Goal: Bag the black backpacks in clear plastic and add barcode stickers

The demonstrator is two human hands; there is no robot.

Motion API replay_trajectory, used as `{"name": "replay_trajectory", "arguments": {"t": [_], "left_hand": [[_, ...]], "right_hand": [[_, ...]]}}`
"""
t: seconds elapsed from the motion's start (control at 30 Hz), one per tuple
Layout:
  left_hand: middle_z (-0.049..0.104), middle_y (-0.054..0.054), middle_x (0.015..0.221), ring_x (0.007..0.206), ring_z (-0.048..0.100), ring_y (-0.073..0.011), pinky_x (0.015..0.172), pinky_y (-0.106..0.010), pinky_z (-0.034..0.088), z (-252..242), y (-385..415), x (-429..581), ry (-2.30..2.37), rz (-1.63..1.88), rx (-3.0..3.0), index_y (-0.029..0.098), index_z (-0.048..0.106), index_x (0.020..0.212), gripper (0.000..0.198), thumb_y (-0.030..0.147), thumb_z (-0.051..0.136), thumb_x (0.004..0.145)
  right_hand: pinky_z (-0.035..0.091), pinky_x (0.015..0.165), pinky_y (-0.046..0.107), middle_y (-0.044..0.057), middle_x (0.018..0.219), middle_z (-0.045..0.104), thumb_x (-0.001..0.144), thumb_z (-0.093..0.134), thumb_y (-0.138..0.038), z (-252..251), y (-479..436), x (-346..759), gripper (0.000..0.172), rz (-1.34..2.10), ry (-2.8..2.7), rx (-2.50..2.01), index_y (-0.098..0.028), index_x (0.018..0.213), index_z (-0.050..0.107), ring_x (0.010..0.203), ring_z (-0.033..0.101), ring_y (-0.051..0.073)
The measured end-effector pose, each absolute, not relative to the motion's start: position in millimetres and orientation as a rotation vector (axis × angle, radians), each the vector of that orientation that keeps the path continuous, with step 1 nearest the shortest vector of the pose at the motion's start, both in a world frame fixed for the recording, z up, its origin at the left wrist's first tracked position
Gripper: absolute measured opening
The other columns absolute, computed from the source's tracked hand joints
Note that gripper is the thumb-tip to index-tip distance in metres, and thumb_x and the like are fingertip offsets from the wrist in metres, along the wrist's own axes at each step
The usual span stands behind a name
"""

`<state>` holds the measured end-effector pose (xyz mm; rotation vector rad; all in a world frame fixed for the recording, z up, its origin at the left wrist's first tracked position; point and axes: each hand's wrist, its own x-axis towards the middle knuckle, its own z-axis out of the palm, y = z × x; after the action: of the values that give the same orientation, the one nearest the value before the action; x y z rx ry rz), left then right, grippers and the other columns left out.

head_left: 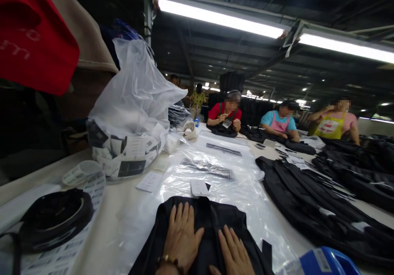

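Note:
A black cloth item point(206, 221), perhaps a garment or a bag, lies in front of me on a stack of clear plastic bags point(258, 209). My left hand point(184, 238) rests flat on its left part, fingers stretched out, with a bead bracelet on the wrist. On the right part lies my right hand point(233, 252), palm down and fingers extended; its lower edge is cut off by the frame. A white paper tag point(199, 188) sticks out past the far edge of the cloth. What exactly the black item is, I cannot make out.
A clear sack of tags point(129, 143) stands at the left, beside a strip of printed labels point(95, 189) and a round black object point(57, 217). Black cloth pieces point(308, 201) are piled at the right. A blue object point(329, 262) sits near. Several people work across the table.

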<state>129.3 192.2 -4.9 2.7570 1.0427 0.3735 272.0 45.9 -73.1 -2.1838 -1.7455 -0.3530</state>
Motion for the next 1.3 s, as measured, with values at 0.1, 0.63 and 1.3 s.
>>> {"name": "replay_trajectory", "arguments": {"t": [0.1,0.63,1.3], "left_hand": [[0.041,-0.017,0.136,0.129,0.033,-0.0346,0.108,-0.055,0.026,-1.2,189.7,128.4,1.037,0.360,2.744,0.007,0.044,0.131,0.056,0.036,0.044,0.083],[0.040,-0.016,0.138,0.130,0.031,-0.0373,0.107,-0.060,0.025,-38.2,201.0,129.6,0.915,0.541,2.674,0.012,0.041,0.134,0.062,0.049,0.042,0.085],[0.039,-0.015,0.138,0.129,0.031,-0.0380,0.107,-0.059,0.026,-24.5,199.2,128.3,0.954,0.428,2.671,0.008,0.041,0.133,0.062,0.045,0.044,0.084]], "right_hand": [[0.044,0.094,0.048,0.013,0.126,0.055,0.082,0.048,-0.049,-29.4,56.6,271.8,0.053,-0.239,-1.557,-2.268,-0.018,0.125,0.054,0.114,0.052,0.033],[0.044,0.061,0.029,0.004,0.074,0.067,0.062,0.064,-0.062,15.0,206.2,318.0,0.055,1.041,-0.752,-1.701,-0.017,0.093,0.061,0.066,0.062,0.019],[0.049,0.056,0.023,-0.007,0.061,0.053,0.084,0.059,-0.020,27.9,238.3,325.6,0.020,0.790,-0.355,-1.224,-0.014,0.066,0.052,0.055,0.054,0.007]]}}
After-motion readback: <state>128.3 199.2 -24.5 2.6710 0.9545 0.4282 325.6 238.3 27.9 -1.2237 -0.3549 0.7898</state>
